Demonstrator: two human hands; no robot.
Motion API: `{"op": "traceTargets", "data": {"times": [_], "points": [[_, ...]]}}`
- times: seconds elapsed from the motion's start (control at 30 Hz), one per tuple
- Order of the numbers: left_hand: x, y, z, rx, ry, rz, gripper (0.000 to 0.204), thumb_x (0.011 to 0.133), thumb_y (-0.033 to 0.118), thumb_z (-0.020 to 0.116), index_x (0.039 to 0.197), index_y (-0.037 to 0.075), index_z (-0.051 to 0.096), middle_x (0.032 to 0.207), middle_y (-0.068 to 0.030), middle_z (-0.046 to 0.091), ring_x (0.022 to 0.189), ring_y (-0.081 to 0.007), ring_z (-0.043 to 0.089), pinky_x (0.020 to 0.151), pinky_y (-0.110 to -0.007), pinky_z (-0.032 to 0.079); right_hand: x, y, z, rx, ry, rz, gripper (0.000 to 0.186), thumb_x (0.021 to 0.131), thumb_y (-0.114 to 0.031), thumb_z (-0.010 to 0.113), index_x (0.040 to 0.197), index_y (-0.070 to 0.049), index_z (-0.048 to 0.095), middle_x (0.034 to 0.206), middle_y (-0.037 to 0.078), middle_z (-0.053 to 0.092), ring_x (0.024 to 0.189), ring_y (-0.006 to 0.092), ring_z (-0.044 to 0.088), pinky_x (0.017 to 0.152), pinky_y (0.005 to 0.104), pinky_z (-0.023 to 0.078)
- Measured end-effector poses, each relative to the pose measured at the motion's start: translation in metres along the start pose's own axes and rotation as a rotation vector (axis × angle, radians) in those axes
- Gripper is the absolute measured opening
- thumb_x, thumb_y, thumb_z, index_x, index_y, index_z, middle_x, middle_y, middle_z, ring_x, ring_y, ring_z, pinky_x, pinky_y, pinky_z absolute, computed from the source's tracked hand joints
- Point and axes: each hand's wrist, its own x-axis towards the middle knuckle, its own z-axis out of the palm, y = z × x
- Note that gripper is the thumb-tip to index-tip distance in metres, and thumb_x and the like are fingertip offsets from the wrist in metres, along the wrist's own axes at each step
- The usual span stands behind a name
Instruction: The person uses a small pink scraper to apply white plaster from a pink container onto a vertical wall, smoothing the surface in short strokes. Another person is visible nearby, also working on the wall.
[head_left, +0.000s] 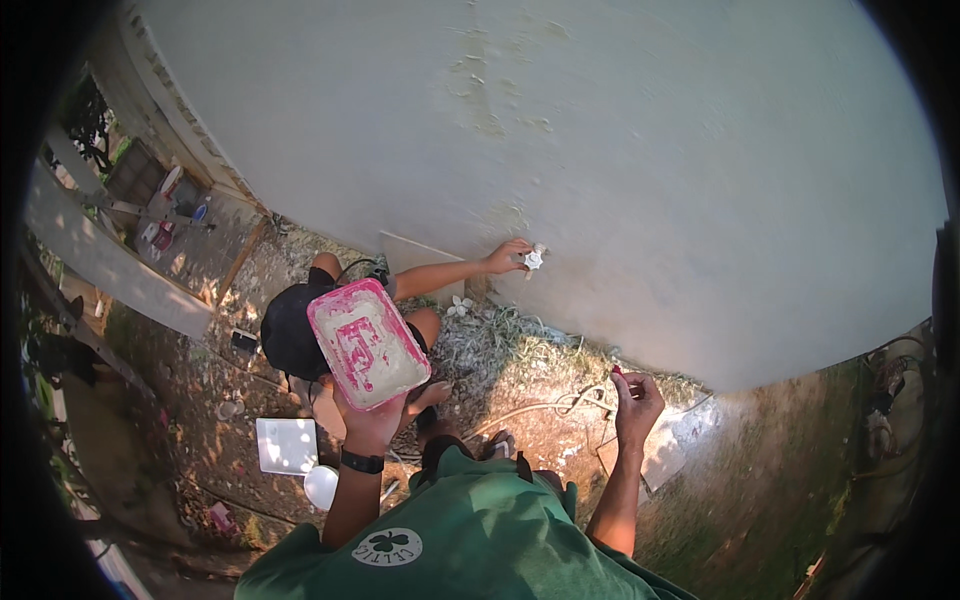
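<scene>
My left hand holds a pink plastic tray up under its rim; pale paste and pink smears cover its inside. My right hand is pinched on a small red object, too small to name, held out in front of the pale wall's lower edge. Beyond the tray a co-worker in a black cap crouches, partly hidden by it. That person's hand is at a small white, lumpy object against the wall. Rough raised patches mark the wall's surface higher up.
Below left lie a white square tray and a white round container. Hoses cross the littered ground by a flat board. A loose panel leans at the wall's foot. A ledge with containers is at far left.
</scene>
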Motion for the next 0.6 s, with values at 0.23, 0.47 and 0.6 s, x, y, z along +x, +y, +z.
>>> {"op": "traceTargets", "data": {"times": [0.23, 0.47, 0.6], "points": [[-0.001, 0.004, 0.007, 0.067, 0.073, -0.009, 0.076, 0.103, 0.064, 0.053, 0.162, 0.018, 0.042, 0.166, -0.0108, 0.045, 0.152, -0.0379, 0.043, 0.125, -0.064, 0.033, -0.006, 0.002, 0.009, -0.048, -0.023, -0.016, 0.015, 0.087, -0.007, 0.088, 0.091, 0.0, 0.075, 0.08, 0.002, 0.073, 0.068, 0.0079, 0.061, 0.063, 0.0258, 0.048], [0.005, 0.013, 0.001, 0.062, 0.148, -0.069, 0.075, 0.104, 0.065, 0.052, 0.162, 0.018, 0.044, 0.165, -0.0096, 0.048, 0.152, -0.0368, 0.044, 0.125, -0.064, 0.033, -0.021, 0.005, 0.015, -0.08, -0.024, 0.05, 0.016, 0.088, -0.008, 0.089, 0.092, 0.0, 0.076, 0.082, 0.003, 0.074, 0.069, 0.0084, 0.061, 0.064, 0.0256, 0.049], [0.007, 0.023, 0.001, 0.034, 0.115, -0.11, 0.073, 0.104, 0.064, 0.052, 0.161, 0.018, 0.045, 0.164, -0.0094, 0.049, 0.152, -0.0364, 0.045, 0.125, -0.064, 0.033, -0.033, 0.005, 0.022, -0.082, -0.034, 0.05, 0.015, 0.088, -0.008, 0.088, 0.092, 0.0, 0.076, 0.082, 0.003, 0.074, 0.069, 0.0082, 0.061, 0.063, 0.026, 0.049]]}}
